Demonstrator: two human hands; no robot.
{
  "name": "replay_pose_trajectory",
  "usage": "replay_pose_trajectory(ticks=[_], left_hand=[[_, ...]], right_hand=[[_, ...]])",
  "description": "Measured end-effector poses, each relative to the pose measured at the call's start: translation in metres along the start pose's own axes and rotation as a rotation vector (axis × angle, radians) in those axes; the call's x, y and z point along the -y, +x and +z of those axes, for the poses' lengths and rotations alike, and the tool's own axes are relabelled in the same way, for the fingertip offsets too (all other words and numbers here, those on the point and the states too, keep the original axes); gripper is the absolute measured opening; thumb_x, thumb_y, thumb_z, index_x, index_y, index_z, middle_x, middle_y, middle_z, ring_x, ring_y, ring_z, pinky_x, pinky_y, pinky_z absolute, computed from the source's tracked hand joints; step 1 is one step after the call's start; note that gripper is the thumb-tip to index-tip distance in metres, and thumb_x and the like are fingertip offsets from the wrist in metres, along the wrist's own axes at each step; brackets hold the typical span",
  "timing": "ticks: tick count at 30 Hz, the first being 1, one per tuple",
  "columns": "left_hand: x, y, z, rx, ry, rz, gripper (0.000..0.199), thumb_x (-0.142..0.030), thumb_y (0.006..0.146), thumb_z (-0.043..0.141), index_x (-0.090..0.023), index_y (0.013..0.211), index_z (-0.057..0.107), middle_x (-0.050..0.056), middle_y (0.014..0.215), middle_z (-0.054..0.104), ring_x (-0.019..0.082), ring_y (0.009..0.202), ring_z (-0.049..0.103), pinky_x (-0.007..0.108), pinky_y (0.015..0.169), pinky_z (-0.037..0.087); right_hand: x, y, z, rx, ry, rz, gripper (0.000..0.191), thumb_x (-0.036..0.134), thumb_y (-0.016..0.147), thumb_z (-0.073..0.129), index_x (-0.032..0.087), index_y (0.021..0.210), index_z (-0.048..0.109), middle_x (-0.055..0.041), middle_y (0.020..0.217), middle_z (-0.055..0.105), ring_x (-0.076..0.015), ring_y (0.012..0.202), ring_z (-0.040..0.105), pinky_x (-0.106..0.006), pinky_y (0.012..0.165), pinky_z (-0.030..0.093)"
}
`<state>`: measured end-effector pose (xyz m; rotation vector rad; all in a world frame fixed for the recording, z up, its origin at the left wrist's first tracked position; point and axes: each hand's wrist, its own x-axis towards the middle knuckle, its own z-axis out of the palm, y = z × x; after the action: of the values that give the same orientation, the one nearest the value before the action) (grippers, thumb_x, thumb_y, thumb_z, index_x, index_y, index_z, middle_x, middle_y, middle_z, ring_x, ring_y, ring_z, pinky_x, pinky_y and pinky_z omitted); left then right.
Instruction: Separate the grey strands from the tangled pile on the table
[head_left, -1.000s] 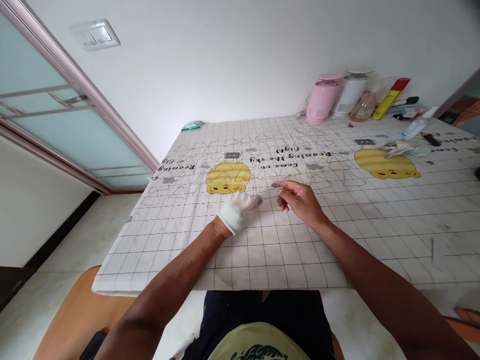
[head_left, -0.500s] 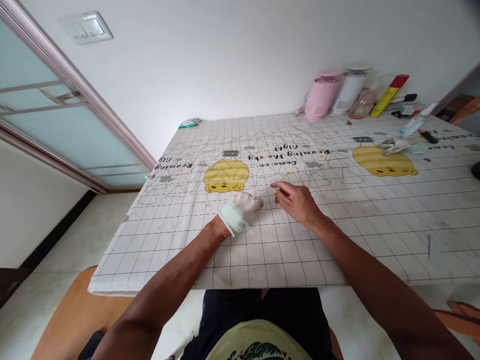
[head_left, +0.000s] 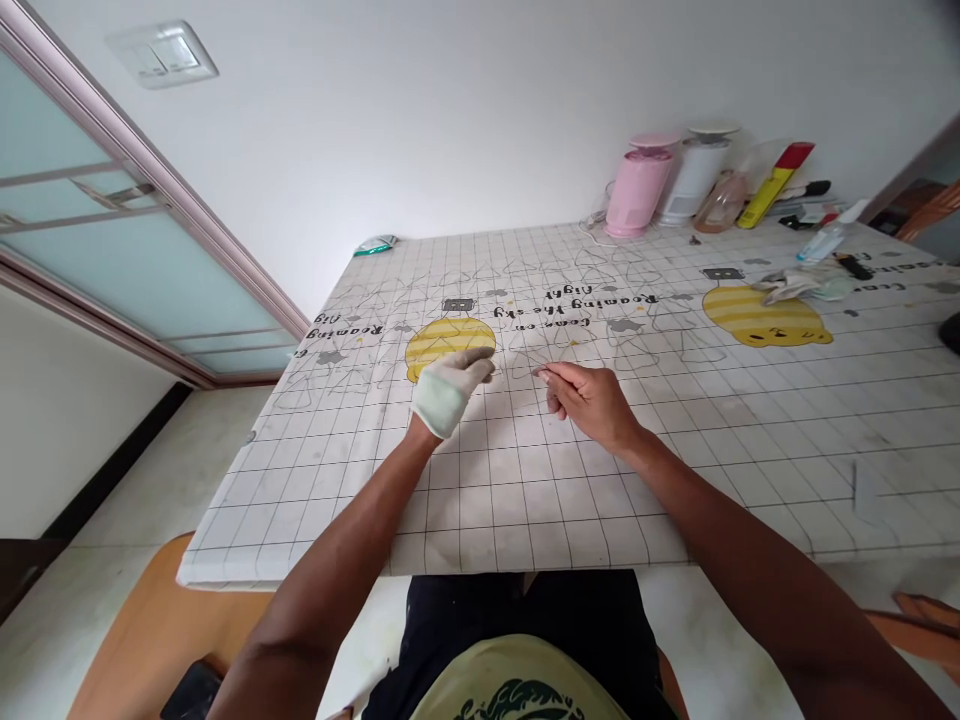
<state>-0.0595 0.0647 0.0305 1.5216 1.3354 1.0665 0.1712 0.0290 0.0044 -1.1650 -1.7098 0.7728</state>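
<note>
My left hand (head_left: pixel 455 383) wears a white work glove with a pale green cuff. It is raised over the yellow bear print of the tablecloth (head_left: pixel 360 500), its fingers stretched out to the right and nothing visible in them. My right hand (head_left: pixel 589 398) is bare, with thumb and forefinger pinched together just right of the glove. Whatever lies between those fingertips is too small to make out. Beyond both hands, many thin grey wire-like outlines (head_left: pixel 671 335) are spread across the cloth; some overlap.
A pink cylinder (head_left: pixel 639 190), a white cylinder (head_left: pixel 694 180), bottles and a yellow-red box (head_left: pixel 776 185) stand by the wall. Another glove (head_left: pixel 802 283) lies at the right, near a spray bottle (head_left: pixel 832 235). A green packet (head_left: pixel 375 245) sits at the far left corner.
My left hand has moved left and away from me, apart from the right hand, and its curled fingers have straightened. The right hand has barely shifted, its fingertips now closer together.
</note>
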Motion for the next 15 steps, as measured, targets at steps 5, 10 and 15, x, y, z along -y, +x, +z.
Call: replay_pose_trajectory(ticks=[5, 10, 15], left_hand=[[0.010, 0.008, 0.003, 0.358, -0.216, -0.036, 0.048, -0.034, 0.084, 0.080, -0.015, 0.128, 0.077, 0.011, 0.111, 0.082, 0.021, 0.099, 0.075, 0.038, 0.100, 0.057], [0.002, 0.000, 0.009, 0.342, -0.083, 0.063, 0.031, -0.041, 0.088, 0.075, -0.020, 0.108, 0.084, 0.006, 0.103, 0.082, 0.023, 0.109, 0.074, 0.034, 0.102, 0.055], [0.004, -0.003, 0.012, 0.375, -0.078, 0.121, 0.024, -0.037, 0.089, 0.065, -0.021, 0.078, 0.079, 0.005, 0.093, 0.079, 0.021, 0.094, 0.072, 0.031, 0.089, 0.058]], right_hand=[[0.015, -0.003, 0.001, 0.100, 0.225, 0.115, 0.041, 0.061, 0.100, 0.064, 0.023, 0.100, 0.079, -0.0007, 0.067, 0.062, -0.0149, 0.055, 0.058, -0.028, 0.047, 0.049], [0.017, -0.006, 0.002, 0.221, 0.160, 0.072, 0.039, 0.056, 0.103, 0.061, 0.023, 0.092, 0.077, 0.0017, 0.060, 0.059, -0.0122, 0.049, 0.053, -0.026, 0.045, 0.044], [0.015, -0.008, -0.001, 0.311, 0.058, 0.001, 0.036, 0.051, 0.106, 0.057, 0.024, 0.098, 0.079, 0.0030, 0.059, 0.059, -0.0114, 0.049, 0.054, -0.025, 0.047, 0.043]])
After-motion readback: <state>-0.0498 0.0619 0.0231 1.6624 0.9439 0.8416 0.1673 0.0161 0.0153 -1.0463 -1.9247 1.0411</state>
